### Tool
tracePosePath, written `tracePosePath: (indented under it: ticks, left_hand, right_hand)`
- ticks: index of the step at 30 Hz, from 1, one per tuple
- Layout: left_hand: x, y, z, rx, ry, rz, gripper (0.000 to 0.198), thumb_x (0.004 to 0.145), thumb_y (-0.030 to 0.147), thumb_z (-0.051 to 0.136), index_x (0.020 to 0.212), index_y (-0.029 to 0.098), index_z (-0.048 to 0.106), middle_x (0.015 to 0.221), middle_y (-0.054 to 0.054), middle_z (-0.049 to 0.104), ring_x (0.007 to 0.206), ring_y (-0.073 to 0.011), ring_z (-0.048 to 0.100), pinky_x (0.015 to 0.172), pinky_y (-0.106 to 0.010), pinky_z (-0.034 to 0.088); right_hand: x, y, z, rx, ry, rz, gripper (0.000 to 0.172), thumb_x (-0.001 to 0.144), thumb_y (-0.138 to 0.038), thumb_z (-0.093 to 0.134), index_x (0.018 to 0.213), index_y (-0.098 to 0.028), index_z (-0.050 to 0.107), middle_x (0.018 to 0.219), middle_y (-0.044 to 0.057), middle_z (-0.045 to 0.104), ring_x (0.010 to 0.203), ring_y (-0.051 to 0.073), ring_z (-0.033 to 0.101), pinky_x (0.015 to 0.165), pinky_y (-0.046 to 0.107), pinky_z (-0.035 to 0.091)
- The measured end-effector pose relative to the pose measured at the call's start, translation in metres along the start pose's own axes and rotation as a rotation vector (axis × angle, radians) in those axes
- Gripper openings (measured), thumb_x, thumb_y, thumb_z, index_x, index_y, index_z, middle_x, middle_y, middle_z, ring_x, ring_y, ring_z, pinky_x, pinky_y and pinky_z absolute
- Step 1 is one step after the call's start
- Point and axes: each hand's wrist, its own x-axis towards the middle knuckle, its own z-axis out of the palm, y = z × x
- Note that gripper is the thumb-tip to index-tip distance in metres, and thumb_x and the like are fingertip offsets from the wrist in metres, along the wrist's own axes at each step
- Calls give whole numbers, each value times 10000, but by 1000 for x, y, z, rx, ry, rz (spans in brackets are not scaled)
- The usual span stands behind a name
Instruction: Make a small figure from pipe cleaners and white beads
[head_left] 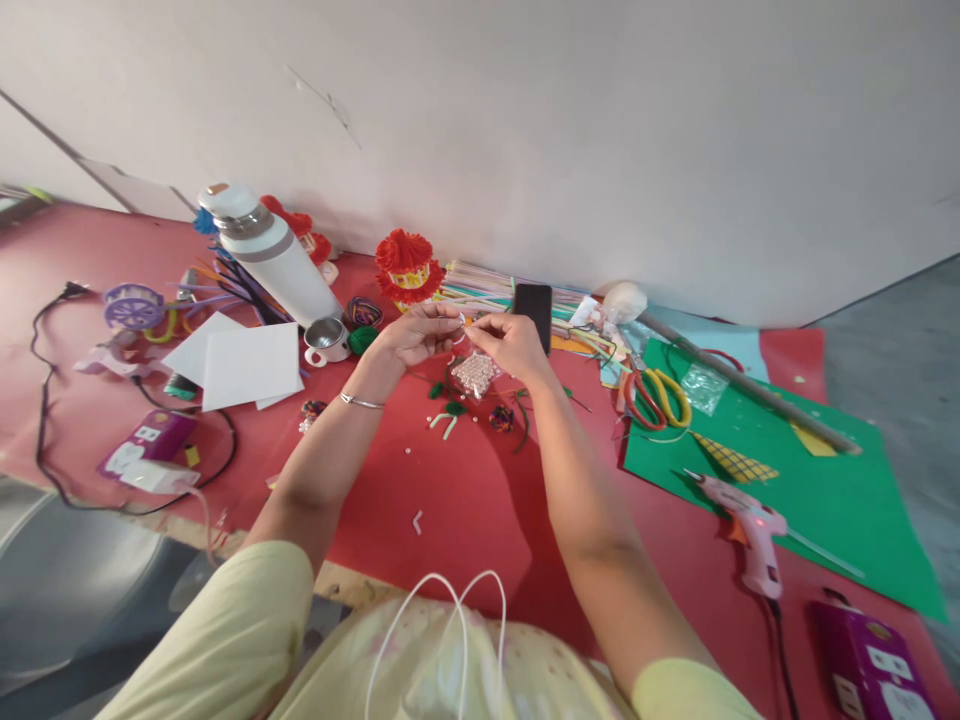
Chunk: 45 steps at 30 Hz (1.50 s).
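Observation:
My left hand (417,337) and my right hand (508,343) meet above the red sheet (465,500), fingertips pinched together on a small piece between them that is too small to name. Just below the fingers lies a clear bag of pale beads (475,373). Small yarn pompoms, green bits and short white straw pieces (448,415) lie scattered under my hands. A bangle circles my left wrist.
A white flask (270,250), a steel cup (327,340), white paper sheets (244,365), a red pompom craft (407,265), straws (480,285) and a black phone (533,305) lie behind. On the right are scissors (656,398), green paper (780,480), a glue gun (750,530) and purple power strips (870,665).

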Motion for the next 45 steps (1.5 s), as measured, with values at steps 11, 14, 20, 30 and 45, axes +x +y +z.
tracePosePath:
  ticks: [11,14,20,30,45]
  left_hand:
    - [1,-8,2,205,81,90,272,608,162,941,805,142,755,759,-39,741,652,-134,701,593,-231,554]
    - [1,-9,7,303,130,143,269,588,178,937,772,126,748,723,-52,736,637,-141,693,565,-227,518]
    - [-1,-9,14,407,149,238,213,606,214,905,726,140,746,668,-35,704,577,-109,614,529,-223,434]
    - [-2,-17,38,525,221,439,167,690,269,842,753,162,730,727,-26,682,654,-134,593,653,-282,466]
    - [66,-33,32,1662,346,450,257,936,213,532,899,178,784,1525,-152,556,1464,-384,373,1150,-526,287]
  right_hand:
    - [1,5,2,-232,-11,-56,188,909,-312,697,990,-199,823,870,50,800,802,196,713,749,279,498]
    - [1,6,1,-213,-32,-65,319,889,-278,733,1199,-227,787,928,41,812,841,194,733,782,277,517]
    - [1,14,-13,-280,-95,-19,161,896,-325,744,955,-213,845,902,76,814,875,238,748,799,320,531]
    - [-2,9,-18,183,-170,179,291,885,-370,751,1100,-180,797,841,57,794,701,181,727,583,256,532]
    - [3,31,-37,-299,10,102,162,899,-277,692,827,-196,812,800,54,787,774,199,703,736,290,475]
